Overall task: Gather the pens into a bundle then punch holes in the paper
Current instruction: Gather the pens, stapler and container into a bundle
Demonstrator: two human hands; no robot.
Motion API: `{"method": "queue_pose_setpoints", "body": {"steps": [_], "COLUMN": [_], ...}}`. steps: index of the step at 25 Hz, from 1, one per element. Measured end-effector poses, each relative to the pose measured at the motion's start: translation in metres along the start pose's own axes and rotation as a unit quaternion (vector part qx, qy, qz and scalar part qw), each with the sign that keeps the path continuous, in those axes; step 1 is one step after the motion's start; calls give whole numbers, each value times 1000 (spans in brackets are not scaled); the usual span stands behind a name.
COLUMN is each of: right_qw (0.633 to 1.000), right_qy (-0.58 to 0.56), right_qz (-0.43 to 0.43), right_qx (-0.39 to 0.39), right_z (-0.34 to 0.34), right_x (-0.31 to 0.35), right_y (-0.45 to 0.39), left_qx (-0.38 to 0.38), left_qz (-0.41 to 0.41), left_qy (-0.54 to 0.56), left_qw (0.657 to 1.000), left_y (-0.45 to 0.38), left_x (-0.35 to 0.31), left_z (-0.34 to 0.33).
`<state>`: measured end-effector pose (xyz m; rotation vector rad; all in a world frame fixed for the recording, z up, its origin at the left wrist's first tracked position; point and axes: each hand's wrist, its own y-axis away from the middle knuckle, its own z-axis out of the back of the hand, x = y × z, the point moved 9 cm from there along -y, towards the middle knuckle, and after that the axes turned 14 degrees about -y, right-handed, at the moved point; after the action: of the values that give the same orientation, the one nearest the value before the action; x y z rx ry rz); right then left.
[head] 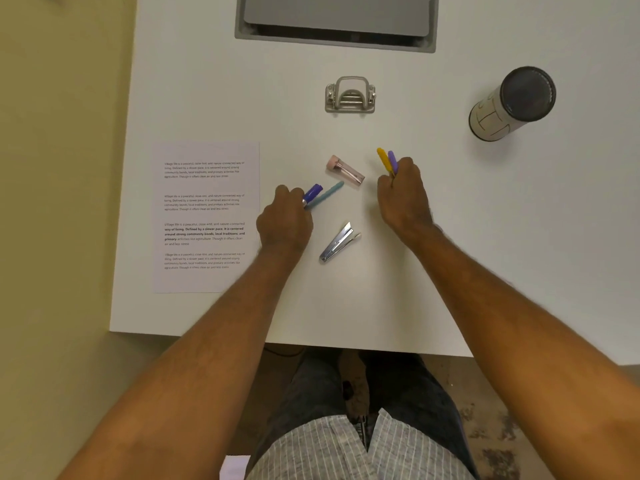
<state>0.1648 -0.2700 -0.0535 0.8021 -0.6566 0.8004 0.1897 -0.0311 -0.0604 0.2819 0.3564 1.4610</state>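
Head view gives me both hands over the white table, each working its own share of the pens so the two lots can meet in the middle. My right hand, right of centre, is clenched around a yellow pen and a purple pen; their capped ends stick out side by side above the knuckles, already aligned as the start of a bundle. My left hand, left of centre, is curled around the blue pen, and the teal pen lies just beside it, slanting up and right; I cannot tell whether the fingers grip the teal one too or only touch it.

Between the hands, slightly higher in the frame, a pink capped tube lies loose on the table, and I cannot say whether it counts as a pen. Below it a metal stapler lies unused.

Outward again, the printed paper lies flat at centre left, close to the left hand, and the hole punch stands at upper centre, both untouched, so I judge the punching step is yet to come. A cylindrical container stands at upper right, well apart.
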Motion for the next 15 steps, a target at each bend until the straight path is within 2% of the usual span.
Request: {"method": "queue_pose_setpoints", "body": {"steps": [4,7,9,12,15], "right_qw": [994,983,975,964,965], "right_qy": [61,115,161,213,208], "right_qz": [84,133,135,126,130], "right_qx": [30,53,72,93,97], "right_z": [-20,-42,-55,-64,-60], "right_x": [37,56,55,43,38], "right_y": [-3,-3,-5,-8,-6], "left_qx": [-38,-57,-55,-49,-35], "left_qz": [-15,-1,22,53,105], "left_qy": [37,112,186,332,445], "left_qw": [998,992,981,940,889], "left_y": [5,11,16,21,29], "left_x": [9,19,28,39,49], "left_z": [9,13,14,14,9]}}
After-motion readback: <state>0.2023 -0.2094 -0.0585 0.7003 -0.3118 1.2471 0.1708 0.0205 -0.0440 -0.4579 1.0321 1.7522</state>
